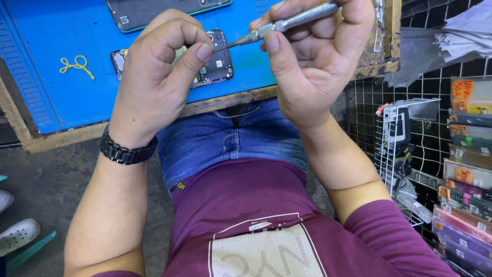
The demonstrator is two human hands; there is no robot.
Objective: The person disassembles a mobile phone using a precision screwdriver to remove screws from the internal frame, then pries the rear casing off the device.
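Above the blue mat (46, 61), screwdriver tip meets my left fingertips.

Right hand (312, 61) is clamped round the metal screwdriver (287, 21), whose long axis slopes from upper right down-left, tip pointing at my left hand (154, 77). Left thumb and forefinger look pinched narrow at that tip, right over the opened phone (212, 61).

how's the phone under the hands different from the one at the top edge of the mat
The opened phone under the hands has its back off, showing dark inner parts; the upper phone is closed, a smooth dark face with a teal rim. The opened phone is half hidden behind the left hand, near the tip of the screwdriver in the right hand; the upper phone lies untouched, cut off by the picture's edge. Both lie flat on the blue mat.
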